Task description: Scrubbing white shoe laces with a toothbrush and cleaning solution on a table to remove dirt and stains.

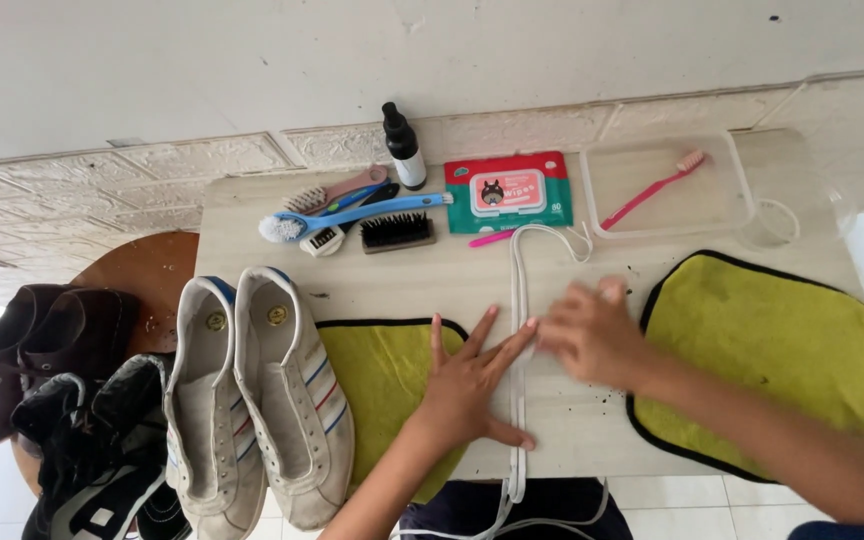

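Left hand: the left hand [464, 380] lies flat, palm down, at lower centre of the frame, fingers [481, 327] spread wide, pressing on the pale wooden counter [392, 285] and holding nothing. Its index finger rests right against the lace.

Right hand: the right hand [592, 335] is just right of centre and pretty blurry. It sits on top of the lace with fingers curled loosely; can't tell if it's actually pinching it.

Lace: a long white flat shoelace [518, 300], doubled up, runs from a loop near the wipes at centre top straight down between the two hands and hangs off the counter's near edge.

Cloths: one yellow microfibre cloth with black trim [377, 365] lies under the left wrist; a second yellow black-edged cloth [767, 345] lies at the right, partly under the right forearm.

Shoes: a pair of worn white sneakers with striped sides [262, 400], no laces in them, sits at lower left, just beside the first cloth. Dark shoes [52, 390] are piled further left on a round brown table.

Back row: a bunch of brushes [352, 215], a small dark spray bottle [403, 147], a red and green pack of wipes [508, 192], and a clear plastic tray [722, 205] with a pink toothbrush [652, 188] in it.
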